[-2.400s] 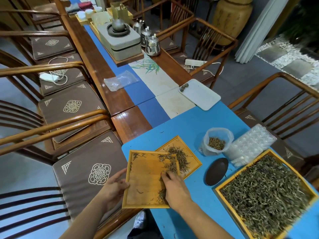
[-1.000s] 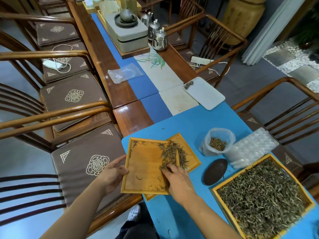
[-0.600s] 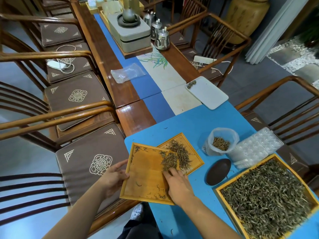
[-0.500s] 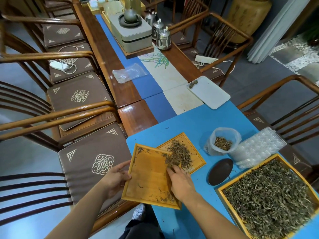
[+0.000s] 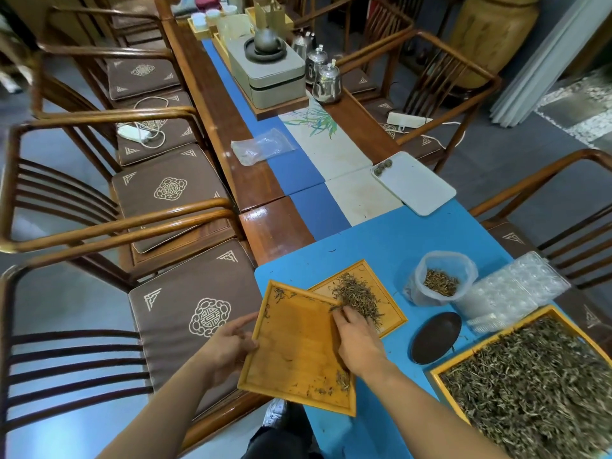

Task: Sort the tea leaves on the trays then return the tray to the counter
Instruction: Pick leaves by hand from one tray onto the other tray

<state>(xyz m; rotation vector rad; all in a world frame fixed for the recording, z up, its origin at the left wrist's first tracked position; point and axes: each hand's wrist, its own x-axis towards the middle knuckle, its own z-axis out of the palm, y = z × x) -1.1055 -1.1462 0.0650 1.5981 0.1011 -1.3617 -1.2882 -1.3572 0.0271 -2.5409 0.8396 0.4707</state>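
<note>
Blue-clothed surface point(image 5: 381, 240), centre frame: sorting well along
Left hand point(image 5: 228, 351) grips shallow bamboo tray point(image 5: 298, 352), nearly bare; right hand point(image 5: 356, 339), fingers bunched, sweeps tea leaves point(image 5: 357, 298) onto smaller bamboo tray point(image 5: 387, 293); stragglers and return remain

We see a near-empty bamboo tray point(image 5: 294, 352), rectangular with a raised rim, tilted and overlapping the small bamboo tray point(image 5: 390, 313) at its 1 o'clock; only scattered leaf bits remain, mostly toward its 5 o'clock corner. The small tray lies flat on the blue mat, turned diamond-wise, with a loose pile of dark thin tea leaves point(image 5: 357, 296) across its middle. At 4 o'clock of both we see a large bamboo tray point(image 5: 443, 369), cut off by the frame edge, filled edge to edge with a bed of greenish-brown leaves point(image 5: 536, 385).
</note>
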